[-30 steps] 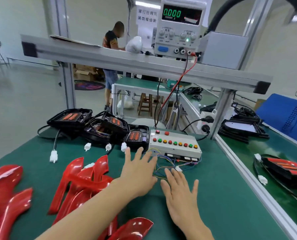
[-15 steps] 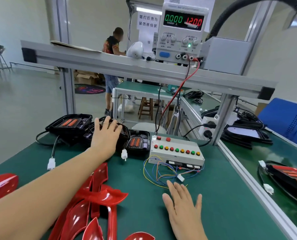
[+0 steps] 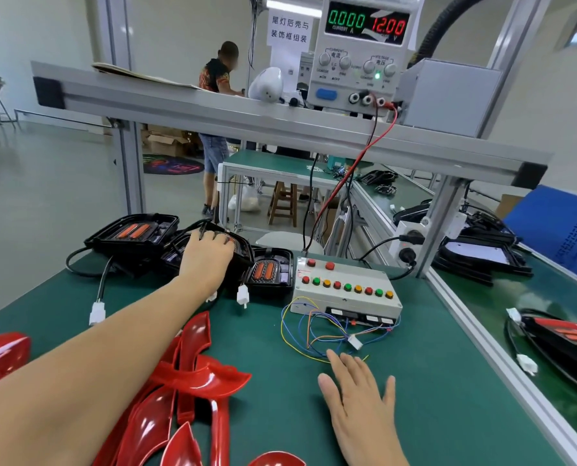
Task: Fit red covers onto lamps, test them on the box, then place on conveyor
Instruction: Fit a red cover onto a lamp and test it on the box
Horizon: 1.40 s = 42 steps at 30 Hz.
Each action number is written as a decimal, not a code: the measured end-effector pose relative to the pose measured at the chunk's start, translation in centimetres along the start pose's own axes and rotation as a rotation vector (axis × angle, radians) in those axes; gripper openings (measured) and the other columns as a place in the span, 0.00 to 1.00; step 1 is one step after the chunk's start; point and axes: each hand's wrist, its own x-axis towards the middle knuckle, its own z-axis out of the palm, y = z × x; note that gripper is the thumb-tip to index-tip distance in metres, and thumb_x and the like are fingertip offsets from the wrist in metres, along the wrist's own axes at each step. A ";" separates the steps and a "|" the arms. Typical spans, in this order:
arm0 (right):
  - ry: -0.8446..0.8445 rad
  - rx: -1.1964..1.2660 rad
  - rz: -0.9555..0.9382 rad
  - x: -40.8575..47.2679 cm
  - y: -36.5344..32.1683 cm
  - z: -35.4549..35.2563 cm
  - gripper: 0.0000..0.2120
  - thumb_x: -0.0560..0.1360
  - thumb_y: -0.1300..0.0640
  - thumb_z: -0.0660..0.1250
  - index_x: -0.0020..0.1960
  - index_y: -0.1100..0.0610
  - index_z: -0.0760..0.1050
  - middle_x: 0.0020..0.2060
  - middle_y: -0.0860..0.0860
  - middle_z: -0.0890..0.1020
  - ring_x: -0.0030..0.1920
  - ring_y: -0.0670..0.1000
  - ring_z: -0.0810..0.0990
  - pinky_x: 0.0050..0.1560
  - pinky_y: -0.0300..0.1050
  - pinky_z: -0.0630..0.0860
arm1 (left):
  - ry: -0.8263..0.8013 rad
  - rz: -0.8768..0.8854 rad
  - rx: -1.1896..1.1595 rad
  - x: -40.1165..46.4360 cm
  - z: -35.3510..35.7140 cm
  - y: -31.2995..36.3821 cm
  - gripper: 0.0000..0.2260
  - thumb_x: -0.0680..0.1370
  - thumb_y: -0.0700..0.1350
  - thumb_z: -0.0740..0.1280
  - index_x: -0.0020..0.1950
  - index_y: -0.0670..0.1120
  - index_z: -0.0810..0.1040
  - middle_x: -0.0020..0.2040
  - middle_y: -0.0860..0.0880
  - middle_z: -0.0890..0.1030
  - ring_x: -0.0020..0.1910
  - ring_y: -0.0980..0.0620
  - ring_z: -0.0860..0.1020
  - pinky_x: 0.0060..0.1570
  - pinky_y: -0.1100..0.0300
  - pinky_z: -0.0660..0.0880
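Task at its start, by my reading: no lamp on the bench wears a cover yet. Left hand (image 3: 206, 260) lies on the middle lamp (image 3: 236, 260) of three black lamps at the far edge, fingers curled over its top rim; grip looks like a hold, though whether it is lifted cannot be told. Right hand (image 3: 357, 405) rests flat on the green mat (image 3: 431, 381), fingers straight, holding nothing, just below the loose wires (image 3: 310, 334) of the test box (image 3: 347, 294). Red covers (image 3: 186, 375) sit piled at near left, untouched. Supply (image 3: 364, 52) reads 0.000 A, 12.00 V. One lamp (image 3: 569, 341) lies on the conveyor (image 3: 549, 391) at right. Left to do: cover fit, test, transfer.
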 end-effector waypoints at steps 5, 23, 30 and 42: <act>0.006 0.000 -0.006 0.0 0.1 0.2 0.23 0.82 0.40 0.43 0.77 0.37 0.49 0.77 0.39 0.51 0.77 0.42 0.43 0.73 0.58 0.34 | 0.060 0.030 0.064 0.1 0.2 -0.3 0.17 0.75 0.38 0.63 0.63 0.47 0.72 0.60 0.48 0.76 0.60 0.45 0.71 0.57 0.54 0.65; 0.070 0.004 0.013 0.3 0.3 0.3 0.23 0.82 0.39 0.44 0.75 0.38 0.55 0.75 0.39 0.56 0.76 0.42 0.48 0.74 0.55 0.35 | 0.550 0.408 -0.216 -3.1 -2.2 -1.3 0.13 0.61 0.24 0.70 0.36 0.40 0.77 0.34 0.43 0.76 0.33 0.44 0.75 0.32 0.54 0.73; 0.294 0.358 -0.089 -0.2 -0.1 -0.8 0.23 0.79 0.42 0.55 0.73 0.47 0.66 0.71 0.43 0.67 0.72 0.41 0.61 0.73 0.40 0.52 | 0.701 0.530 -0.377 -6.6 -5.3 0.7 0.08 0.70 0.27 0.64 0.37 0.38 0.80 0.37 0.42 0.79 0.33 0.43 0.76 0.34 0.52 0.77; -0.148 1.781 0.011 0.8 -2.8 -3.0 0.24 0.73 0.50 0.65 0.61 0.65 0.77 0.56 0.61 0.83 0.52 0.54 0.84 0.50 0.47 0.82 | 0.666 0.788 -0.592 -13.1 -7.9 7.3 0.14 0.80 0.34 0.56 0.41 0.38 0.80 0.41 0.43 0.80 0.37 0.44 0.76 0.40 0.53 0.75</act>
